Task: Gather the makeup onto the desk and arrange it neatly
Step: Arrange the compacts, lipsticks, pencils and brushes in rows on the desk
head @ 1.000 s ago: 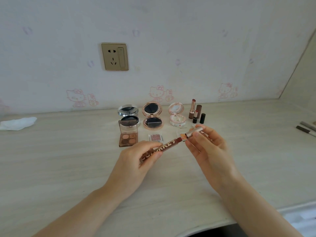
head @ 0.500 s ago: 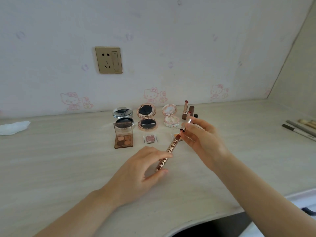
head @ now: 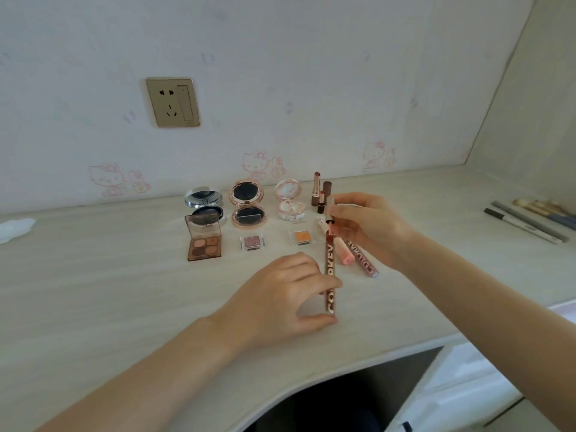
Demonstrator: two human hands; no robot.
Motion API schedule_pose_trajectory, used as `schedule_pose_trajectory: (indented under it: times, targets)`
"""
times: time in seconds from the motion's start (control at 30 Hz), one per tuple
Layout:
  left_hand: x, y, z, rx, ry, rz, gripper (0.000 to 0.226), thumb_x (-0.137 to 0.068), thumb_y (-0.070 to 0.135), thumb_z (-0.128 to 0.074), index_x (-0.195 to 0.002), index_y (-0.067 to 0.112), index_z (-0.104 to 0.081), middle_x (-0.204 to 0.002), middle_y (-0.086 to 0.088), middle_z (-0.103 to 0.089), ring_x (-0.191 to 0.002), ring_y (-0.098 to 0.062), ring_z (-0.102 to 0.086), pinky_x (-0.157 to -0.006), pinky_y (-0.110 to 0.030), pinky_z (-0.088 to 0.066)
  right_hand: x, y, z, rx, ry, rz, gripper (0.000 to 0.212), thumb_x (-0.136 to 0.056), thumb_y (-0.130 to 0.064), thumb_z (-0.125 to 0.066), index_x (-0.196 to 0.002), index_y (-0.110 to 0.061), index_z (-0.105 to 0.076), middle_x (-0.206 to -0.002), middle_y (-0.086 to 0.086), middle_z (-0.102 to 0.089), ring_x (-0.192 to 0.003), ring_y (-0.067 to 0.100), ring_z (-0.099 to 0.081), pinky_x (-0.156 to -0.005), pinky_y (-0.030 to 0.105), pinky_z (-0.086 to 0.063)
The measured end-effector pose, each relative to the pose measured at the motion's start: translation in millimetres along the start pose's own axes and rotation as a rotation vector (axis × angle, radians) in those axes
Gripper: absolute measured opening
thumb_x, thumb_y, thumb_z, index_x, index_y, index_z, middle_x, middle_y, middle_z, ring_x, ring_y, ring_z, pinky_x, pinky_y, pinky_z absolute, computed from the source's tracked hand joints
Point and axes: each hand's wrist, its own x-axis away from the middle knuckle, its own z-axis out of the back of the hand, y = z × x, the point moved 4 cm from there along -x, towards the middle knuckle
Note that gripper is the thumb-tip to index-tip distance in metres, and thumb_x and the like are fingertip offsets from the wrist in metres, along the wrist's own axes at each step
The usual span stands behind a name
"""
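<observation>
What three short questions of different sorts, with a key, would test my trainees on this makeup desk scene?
1. True or false: the left hand holds the brown lip gloss tube.
2. What does the right hand pinch? A) the tube's cap B) a brush C) a compact
3. How many open round compacts stand in the back row?

Key: 1 true; 2 A; 3 three.

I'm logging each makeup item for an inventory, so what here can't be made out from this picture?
- Lip gloss tube lettering, head view: left hand fingers cover the middle.
- Second lettered tube: its upper end hidden behind the right hand.
- Pens and brushes: cut off by the right edge, too small to identify.
- White object: cut off by the left edge.
</observation>
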Motion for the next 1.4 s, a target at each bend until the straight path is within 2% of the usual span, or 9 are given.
schedule_pose_trajectory:
  times: [0.13,0.23,0.5,0.73,0.97,1.13,1.2,1.33,1.4]
  targets:
    - [-25.9,15.1,-15.2,-0.059,0.048,-0.047,0.040,-0.081,0.040,-0.072,-0.110,0.012,-0.068,-0.093,0.000,-0.066,-0.100,-0.021,-0.057,-0.089,-0.033,-0.048,-0.1,-13.0,27.0,0.095,0.002,-0.010,0.011,-0.086,0.000,-0.063,-0.094,-0.007,-0.069,-0.074,0.005,-0.068,-0.067,0.014,-0.064,-0.067,0.025,-0.056]
    - [-44.8,24.8,-32.0,-0.107,0.030,-0.054,0.040,-0.081,0.041,-0.071,-0.109,0.013,-0.069,-0.093,0.000,-0.068,-0.104,-0.023,-0.057,-0.090,-0.036,-0.048,-0.2,-17.7,48.2,0.199,0.033,-0.034,0.014,-0.086,-0.003,-0.064,-0.098,-0.008,-0.068,-0.081,0.006,-0.068,-0.072,0.014,-0.064,-0.069,0.026,-0.054]
    - [-88.2,39.4,-70.0,-0.116,-0.008,-0.005,0.037,-0.081,0.038,-0.067,-0.111,0.015,-0.067,-0.098,0.000,-0.068,-0.108,-0.022,-0.051,-0.094,-0.033,-0.040,-2.9,-28.7,96.7,0.386,0.155,-0.018,0.011,-0.082,-0.007,-0.067,-0.089,-0.015,-0.069,-0.074,0.000,-0.067,-0.067,0.010,-0.064,-0.060,0.021,-0.051]
    - [-95.8,38.7,-83.9,-0.122,-0.015,0.047,0.038,-0.085,0.040,-0.061,-0.113,0.015,-0.066,-0.101,-0.001,-0.061,-0.107,-0.022,-0.048,-0.093,-0.033,-0.041,-16.0,-25.1,108.9,0.408,0.137,-0.035,0.012,-0.083,-0.008,-0.068,-0.093,-0.013,-0.069,-0.075,0.000,-0.068,-0.068,0.009,-0.065,-0.060,0.020,-0.050]
    - [-95.9,35.3,-89.2,-0.124,-0.008,0.057,0.031,-0.090,0.038,-0.055,-0.108,0.017,-0.068,-0.119,0.001,-0.054,-0.122,-0.019,-0.041,-0.102,-0.030,-0.036,-37.8,-18.5,97.5,0.548,0.070,-0.078,0.014,-0.081,-0.008,-0.070,-0.094,-0.010,-0.071,-0.080,0.003,-0.072,-0.068,0.009,-0.066,-0.062,0.022,-0.052]
    - [-94.7,29.2,-91.8,-0.087,0.040,0.074,0.020,-0.085,0.030,-0.064,-0.095,0.015,-0.074,-0.101,0.002,-0.063,-0.102,-0.017,-0.055,-0.098,-0.030,-0.041,-53.6,-8.2,85.6,0.621,0.042,-0.152,0.012,-0.080,-0.006,-0.069,-0.091,-0.011,-0.070,-0.074,0.002,-0.070,-0.069,0.013,-0.066,-0.064,0.025,-0.052]
    - [-95.3,27.6,-92.8,-0.096,0.064,0.082,0.016,-0.083,0.027,-0.065,-0.090,0.017,-0.074,-0.095,0.003,-0.065,-0.095,-0.016,-0.058,-0.101,-0.031,-0.036,-60.5,-3.6,82.6,0.654,0.051,-0.156,0.010,-0.080,-0.007,-0.070,-0.089,-0.011,-0.070,-0.076,0.003,-0.070,-0.070,0.014,-0.066,-0.066,0.026,-0.054]
    - [-94.4,20.1,-92.2,-0.068,0.067,0.139,0.014,-0.084,0.027,-0.065,-0.092,0.020,-0.075,-0.095,0.007,-0.065,-0.097,-0.012,-0.058,-0.111,-0.030,-0.030,-72.5,2.5,77.2,0.681,0.052,-0.152,0.010,-0.080,-0.007,-0.071,-0.090,-0.010,-0.068,-0.081,0.007,-0.070,-0.069,0.017,-0.066,-0.063,0.027,-0.054]
    - [-94.1,16.6,-91.6,-0.051,0.065,0.166,0.014,-0.083,0.025,-0.067,-0.093,0.019,-0.075,-0.095,0.007,-0.066,-0.098,-0.013,-0.058,-0.112,-0.033,-0.030,-76.8,4.4,72.8,0.737,0.027,-0.128,0.012,-0.080,-0.007,-0.071,-0.091,-0.008,-0.068,-0.080,0.008,-0.069,-0.066,0.018,-0.063,-0.055,0.024,-0.051]
